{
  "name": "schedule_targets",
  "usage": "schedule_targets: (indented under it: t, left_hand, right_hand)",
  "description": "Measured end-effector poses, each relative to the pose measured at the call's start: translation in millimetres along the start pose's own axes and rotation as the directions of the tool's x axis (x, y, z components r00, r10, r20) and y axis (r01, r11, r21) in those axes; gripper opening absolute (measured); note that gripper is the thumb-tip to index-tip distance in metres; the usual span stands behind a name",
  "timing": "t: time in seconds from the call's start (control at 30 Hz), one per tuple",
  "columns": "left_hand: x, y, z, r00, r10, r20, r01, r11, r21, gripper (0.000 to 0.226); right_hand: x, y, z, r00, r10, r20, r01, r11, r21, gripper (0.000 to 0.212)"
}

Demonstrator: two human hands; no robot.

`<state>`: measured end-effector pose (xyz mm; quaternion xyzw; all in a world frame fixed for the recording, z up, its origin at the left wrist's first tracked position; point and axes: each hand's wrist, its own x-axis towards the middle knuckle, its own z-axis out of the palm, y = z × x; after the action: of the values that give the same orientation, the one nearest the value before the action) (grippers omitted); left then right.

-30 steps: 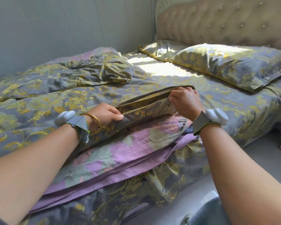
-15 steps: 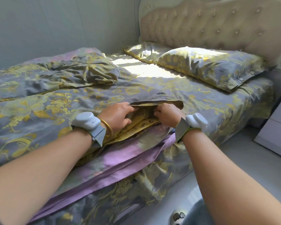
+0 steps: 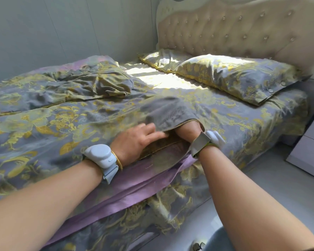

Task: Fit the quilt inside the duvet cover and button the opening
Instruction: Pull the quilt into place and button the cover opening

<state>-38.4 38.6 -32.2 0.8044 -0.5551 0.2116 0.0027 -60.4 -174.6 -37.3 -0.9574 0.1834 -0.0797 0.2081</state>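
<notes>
The grey duvet cover [image 3: 65,124] with yellow flowers lies spread over the bed. Its opening [image 3: 170,140] runs along the near side edge, with the quilt's yellowish edge showing in the slit. A purple lining flap [image 3: 134,185] hangs below it. My left hand [image 3: 136,140] lies flat on the cover at the slit, fingers apart and pointing right. My right hand [image 3: 187,130] is pushed into the opening under the top layer; only its wrist and the heel of the hand show, the fingers are hidden. Both wrists wear pale bands.
Two matching pillows [image 3: 230,75] lie against the tufted headboard [image 3: 234,31]. A bunched fold of the cover [image 3: 98,82] sits at the far side by the wall. A pale bedside cabinet [image 3: 312,140] stands right of the bed, with grey floor [image 3: 272,180] beside it.
My right hand has slid from the edge of the opening into the cover, lifting the top layer. My left hand went from pinching the edge to lying flat. The view shifted right.
</notes>
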Motion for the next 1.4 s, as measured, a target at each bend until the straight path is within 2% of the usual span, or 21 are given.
schedule_targets:
  t: [0.07,0.1,0.17,0.2,0.27,0.3,0.37,0.47,0.5,0.6,0.63,0.67,0.73,0.8,0.87,0.97,1.1,1.2,1.27,1.33,1.4]
  left_hand:
    - [-2.9,-1.3,13.2,0.962,-0.075,0.261,0.113,0.984,-0.136,0.047]
    - [-4.6,-0.8,17.2,0.948,-0.095,0.303,0.16,0.967,-0.196,0.045]
    - [-4.8,2.2,20.4,0.96,-0.143,0.24,0.215,0.925,-0.312,0.053]
    - [-4.1,4.0,20.9,0.968,-0.165,0.192,0.228,0.895,-0.384,0.062]
    - [0.0,5.4,21.2,0.972,-0.197,0.125,0.233,0.854,-0.465,0.078]
    - [1.8,6.5,22.7,0.97,-0.204,0.129,0.241,0.859,-0.452,0.079]
    - [5.9,5.3,25.7,0.97,-0.165,0.18,0.22,0.911,-0.349,0.063]
    - [6.8,5.6,31.1,0.941,-0.156,0.3,0.227,0.948,-0.221,0.044]
    - [6.7,5.9,31.8,0.928,-0.176,0.327,0.255,0.942,-0.217,0.043]
    - [5.4,7.0,31.6,0.912,-0.22,0.346,0.307,0.926,-0.219,0.043]
    - [5.2,6.2,30.6,0.908,-0.23,0.349,0.318,0.922,-0.22,0.043]
    - [4.8,6.2,29.0,0.906,-0.243,0.347,0.332,0.916,-0.226,0.045]
    - [3.5,7.6,27.3,0.92,-0.259,0.294,0.338,0.905,-0.26,0.052]
    - [4.5,10.5,25.6,0.955,-0.228,0.191,0.275,0.92,-0.28,0.061]
    - [9.9,15.5,25.5,0.981,-0.168,0.098,0.188,0.949,-0.253,0.065]
    - [27.2,28.5,29.3,0.997,-0.078,0.005,0.078,0.983,-0.168,0.059]
    - [59.5,47.1,39.1,0.996,-0.092,-0.012,0.091,0.989,-0.115,0.04]
    - [78.8,54.9,44.8,0.981,-0.193,0.029,0.195,0.976,-0.094,0.036]
    - [91.1,54.9,48.0,0.948,-0.299,0.108,0.312,0.939,-0.142,0.031]
    - [103.4,49.7,50.5,0.878,-0.457,0.145,0.479,0.841,-0.25,0.015]
    - [112.5,40.9,51.0,0.75,-0.644,0.151,0.643,0.655,-0.396,0.006]
  right_hand:
    - [4.4,19.4,8.1,0.978,-0.02,0.21,0.032,0.998,-0.053,0.04]
    - [10.4,33.2,16.8,0.967,0.005,0.256,0.013,0.998,-0.069,0.04]
    - [15.4,53.6,19.6,0.977,0.01,0.214,0.001,0.999,-0.051,0.05]
    - [10.6,53.2,12.4,0.981,-0.05,0.185,0.054,0.998,-0.015,0.047]
    - [-7.5,41.8,-7.5,0.988,-0.076,0.135,0.076,0.997,0.005,0.025]
    - [-13.1,39.4,-15.7,0.995,-0.054,0.08,0.05,0.998,0.047,0.027]
    - [-14.5,40.7,-24.7,0.994,-0.025,-0.108,0.042,0.987,0.154,0.033]
    - [-11.5,38.8,-29.0,0.968,0.022,-0.25,0.062,0.943,0.326,0.018]
    - [-13.0,38.2,-29.0,0.969,-0.008,-0.248,0.092,0.94,0.329,0.013]
    - [-15.7,40.9,-18.9,0.999,-0.05,0.008,0.049,0.994,0.1,0.026]
    - [-14.2,44.6,-14.6,0.999,-0.041,0.027,0.04,0.998,0.052,0.029]
    - [-14.2,46.0,-16.2,0.999,-0.042,0.011,0.042,0.998,0.053,0.03]
    - [-13.0,44.8,-25.1,0.993,-0.012,-0.114,0.037,0.975,0.22,0.029]
    - [-11.8,44.3,-33.4,0.973,0.02,-0.231,0.06,0.94,0.337,0.029]
    - [-9.9,47.7,-35.9,0.977,0.05,-0.209,0.039,0.913,0.405,0.032]
    - [-9.4,53.9,-35.8,0.976,0.075,-0.203,0.015,0.911,0.412,0.033]
    - [-9.5,58.7,-43.4,0.968,0.1,-0.232,0.0,0.917,0.398,0.032]
    - [-10.3,62.1,-44.4,0.972,0.099,-0.214,-0.013,0.929,0.37,0.031]
    - [-10.2,65.7,-44.5,0.976,0.09,-0.197,-0.022,0.947,0.322,0.02]
    - [-11.5,67.3,-45.3,0.98,0.078,-0.181,-0.027,0.963,0.267,0.011]
    - [-11.6,67.9,-45.3,0.983,0.076,-0.166,-0.037,0.973,0.229,0.008]
